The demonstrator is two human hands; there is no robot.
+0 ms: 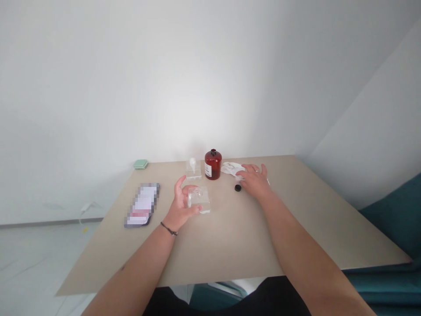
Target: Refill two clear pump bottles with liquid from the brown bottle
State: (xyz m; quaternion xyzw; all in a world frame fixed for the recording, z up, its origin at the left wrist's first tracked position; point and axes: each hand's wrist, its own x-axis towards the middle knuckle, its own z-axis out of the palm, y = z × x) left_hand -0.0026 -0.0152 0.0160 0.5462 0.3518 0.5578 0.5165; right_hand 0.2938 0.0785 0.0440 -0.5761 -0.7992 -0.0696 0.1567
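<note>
My left hand [182, 205] grips a clear, thick square glass-like block [204, 202] by its left side, thumb in front and fingers behind. My right hand [255, 181] is lowered over the right of the table, its fingers bent and spread apart. Beneath its fingertips lies a small pale item, mostly hidden, and a thin white tip shows past the hand's right side. A crumpled white tissue [231, 168] lies just behind its fingers. A black round cap [237, 188] sits in front of them.
An amber bottle [215, 166] with a white label stands uncapped at the back. Left of it is another clear block [194, 174] with a white knob-like top. A phone [142, 205] and a small green case [140, 164] lie on the table [226, 250] at left. A wall rises behind.
</note>
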